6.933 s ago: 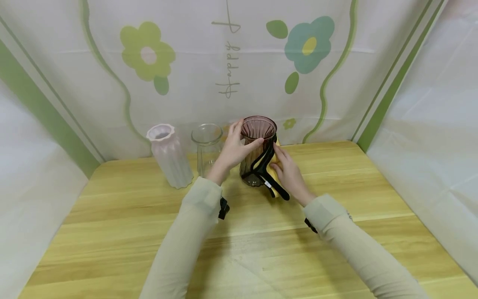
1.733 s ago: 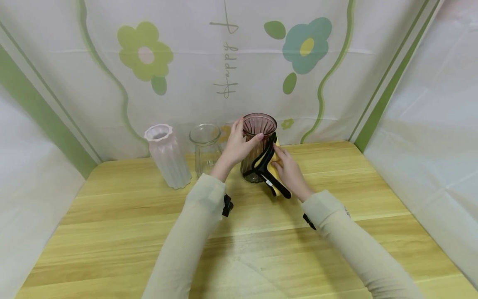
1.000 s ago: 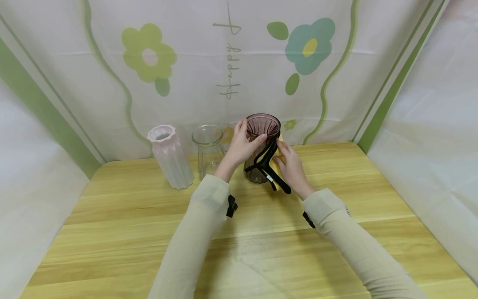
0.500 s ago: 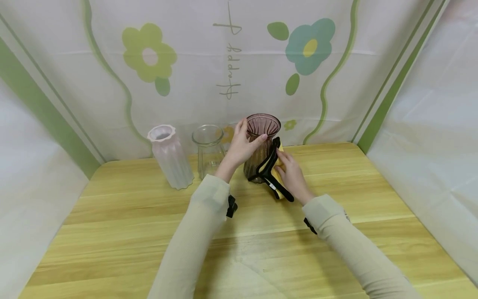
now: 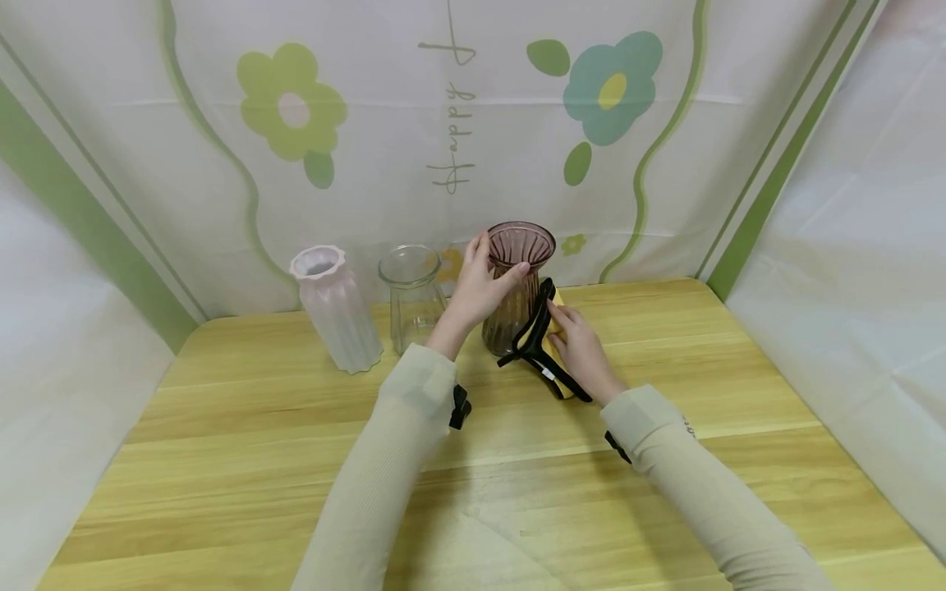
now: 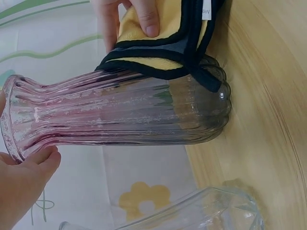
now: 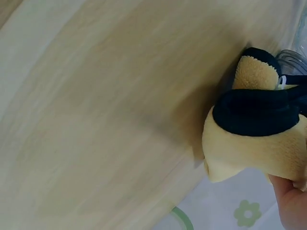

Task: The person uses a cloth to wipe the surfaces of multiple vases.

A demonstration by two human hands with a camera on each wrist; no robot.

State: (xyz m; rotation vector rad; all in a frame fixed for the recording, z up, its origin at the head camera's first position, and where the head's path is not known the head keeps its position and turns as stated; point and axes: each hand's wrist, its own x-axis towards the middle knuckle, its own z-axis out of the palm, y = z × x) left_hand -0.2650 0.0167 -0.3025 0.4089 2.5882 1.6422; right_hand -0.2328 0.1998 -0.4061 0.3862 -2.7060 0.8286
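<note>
A ribbed glass vase (image 5: 508, 312), purple at the rim and smoky grey lower down, stands nearly upright at the back of the table. My left hand (image 5: 476, 294) grips it just under the flared rim, thumb on the near side. In my right hand (image 5: 584, 349) is a folded yellow cloth with black edging (image 5: 534, 349), pinched between thumb and fingers. The cloth (image 6: 165, 21) lies along the vase's right side, around its middle and lower part, as the left wrist view shows. The right wrist view has the bunched cloth (image 7: 254, 151), with part of my thumb below it.
Left of the held vase stands a clear glass vase (image 5: 414, 308), partly behind my left hand. Farther left is a pale pink-white ribbed vase (image 5: 340, 316). A white curtain with printed flowers (image 5: 369, 189) hangs behind the wooden table (image 5: 296, 460).
My right hand and the cloth have moved down the vase's side, slightly right and toward me. The vase stands a little farther right than in the oldest frame; my left hand keeps its grip.
</note>
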